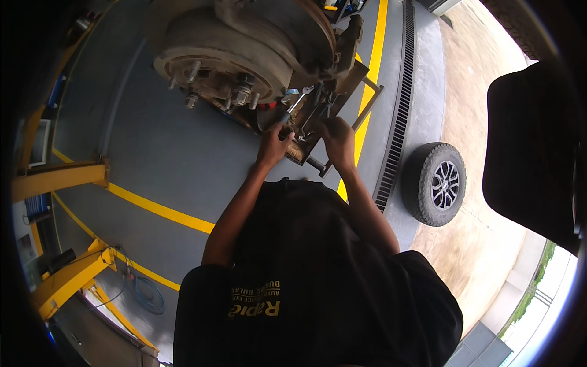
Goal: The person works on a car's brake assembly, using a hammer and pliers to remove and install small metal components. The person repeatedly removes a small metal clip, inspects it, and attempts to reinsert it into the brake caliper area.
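Note:
My left hand [273, 145] is closed around the dark handle of a ratchet [298, 103], whose shiny shaft and head point up and away to the right. My right hand [337, 139] is beside it with fingers curled, over a metal tray [351, 82]. What those fingers hold, if anything, is too dark to make out. Several loose tools and small metal parts lie in the tray. Just beyond my hands is a dusty wheel hub [226, 76] with bare studs, and a nut or socket sits on one stud. The brake disc [315, 30] rises behind it.
A wheel with its tyre [435, 185] stands at the right, near a floor drain grate [397, 104]. Yellow lift arms [76, 278] reach in from the left, with a coiled blue hose [148, 295] by one. Yellow lines [162, 209] cross the grey floor.

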Motion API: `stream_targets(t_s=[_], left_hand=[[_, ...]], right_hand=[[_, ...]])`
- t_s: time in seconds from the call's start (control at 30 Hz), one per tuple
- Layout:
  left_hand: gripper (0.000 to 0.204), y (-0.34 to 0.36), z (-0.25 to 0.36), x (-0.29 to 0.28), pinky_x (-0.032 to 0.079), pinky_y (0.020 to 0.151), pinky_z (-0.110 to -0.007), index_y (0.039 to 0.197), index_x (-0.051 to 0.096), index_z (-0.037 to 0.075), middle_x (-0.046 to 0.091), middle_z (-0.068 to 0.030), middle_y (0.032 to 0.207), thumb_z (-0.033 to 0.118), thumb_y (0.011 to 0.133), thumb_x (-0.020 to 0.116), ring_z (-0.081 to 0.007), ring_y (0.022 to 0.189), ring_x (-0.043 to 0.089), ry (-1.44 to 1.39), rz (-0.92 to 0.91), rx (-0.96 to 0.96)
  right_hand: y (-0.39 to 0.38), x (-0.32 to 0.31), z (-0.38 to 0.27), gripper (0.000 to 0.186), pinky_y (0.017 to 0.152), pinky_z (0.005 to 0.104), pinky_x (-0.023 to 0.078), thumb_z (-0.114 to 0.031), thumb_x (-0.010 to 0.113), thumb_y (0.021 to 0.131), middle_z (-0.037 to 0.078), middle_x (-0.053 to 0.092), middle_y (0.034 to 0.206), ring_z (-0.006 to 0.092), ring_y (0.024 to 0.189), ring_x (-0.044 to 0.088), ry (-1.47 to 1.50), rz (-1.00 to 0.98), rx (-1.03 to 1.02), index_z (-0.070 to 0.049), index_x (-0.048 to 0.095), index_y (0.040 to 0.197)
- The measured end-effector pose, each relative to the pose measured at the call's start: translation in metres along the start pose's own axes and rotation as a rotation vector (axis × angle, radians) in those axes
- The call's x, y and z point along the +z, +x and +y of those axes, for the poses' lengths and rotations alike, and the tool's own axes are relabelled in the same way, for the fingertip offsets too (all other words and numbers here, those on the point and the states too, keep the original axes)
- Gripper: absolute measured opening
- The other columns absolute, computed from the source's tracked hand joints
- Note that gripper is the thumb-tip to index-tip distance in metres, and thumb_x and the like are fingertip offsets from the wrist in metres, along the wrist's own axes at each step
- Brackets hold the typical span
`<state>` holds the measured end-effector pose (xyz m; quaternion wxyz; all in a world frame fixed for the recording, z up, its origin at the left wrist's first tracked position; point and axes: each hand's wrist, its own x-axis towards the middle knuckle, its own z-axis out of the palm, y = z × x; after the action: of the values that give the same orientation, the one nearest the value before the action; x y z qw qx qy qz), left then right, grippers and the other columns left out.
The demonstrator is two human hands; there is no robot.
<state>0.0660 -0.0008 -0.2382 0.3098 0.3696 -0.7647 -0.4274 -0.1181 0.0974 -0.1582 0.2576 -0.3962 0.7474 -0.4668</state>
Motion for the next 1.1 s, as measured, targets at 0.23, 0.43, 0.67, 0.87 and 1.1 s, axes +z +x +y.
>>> stream_targets(t_s=[0.23,0.43,0.67,0.87,1.1], left_hand=[[0.018,0.007,0.084,-0.034,0.051,0.088,-0.03,0.11,0.067,0.004,0.07,-0.0027,0.102,0.013,0.095,0.073,-0.0127,0.093,0.065,-0.394,-0.242,-0.163],[0.028,-0.005,0.204,-0.139,0.053,0.09,-0.027,0.122,0.069,0.002,0.072,-0.0037,0.108,0.011,0.096,0.074,-0.0102,0.1,0.066,-0.641,-0.359,-0.168],[0.031,0.031,0.289,-0.208,0.054,0.093,-0.024,0.123,0.068,-0.005,0.074,-0.0101,0.112,0.004,0.095,0.075,-0.0115,0.105,0.068,-0.751,-0.037,0.026],[0.033,0.051,0.299,-0.215,0.052,0.096,-0.027,0.125,0.067,-0.007,0.074,-0.0116,0.113,0.008,0.095,0.075,-0.0135,0.104,0.069,-0.623,0.116,0.065],[0.029,0.062,0.299,-0.212,0.054,0.09,-0.027,0.119,0.07,-0.006,0.075,-0.0116,0.107,0.013,0.098,0.073,-0.0157,0.099,0.07,-0.546,0.221,0.059]], right_hand=[[-0.035,-0.045,-0.122,0.019,0.092,0.0286,0.053,-0.009,0.07,0.099,0.007,0.073,0.107,0.0141,0.099,0.068,0.517,-0.123,0.104,0.004,0.069,0.114],[-0.029,-0.046,-0.176,0.017,0.089,0.0327,0.056,0.001,0.075,0.089,0.011,0.073,0.11,0.0216,0.102,0.071,0.114,0.023,-0.443,0.0,0.076,0.106],[-0.006,0.035,-0.03,0.018,0.087,0.0432,0.057,-0.007,0.072,0.089,0.014,0.065,0.11,0.0358,0.099,0.068,-0.231,-0.123,-0.36,-0.003,0.073,0.107],[-0.016,0.077,0.049,0.029,0.093,0.0453,0.054,-0.028,0.071,0.092,0.017,0.065,0.112,0.0372,0.108,0.063,-0.438,-0.146,-0.267,-0.004,0.072,0.109],[-0.022,0.072,0.053,0.032,0.094,0.0455,0.055,-0.022,0.079,0.085,0.015,0.068,0.114,0.0355,0.11,0.065,-0.353,0.004,-0.229,-0.005,0.072,0.111]])
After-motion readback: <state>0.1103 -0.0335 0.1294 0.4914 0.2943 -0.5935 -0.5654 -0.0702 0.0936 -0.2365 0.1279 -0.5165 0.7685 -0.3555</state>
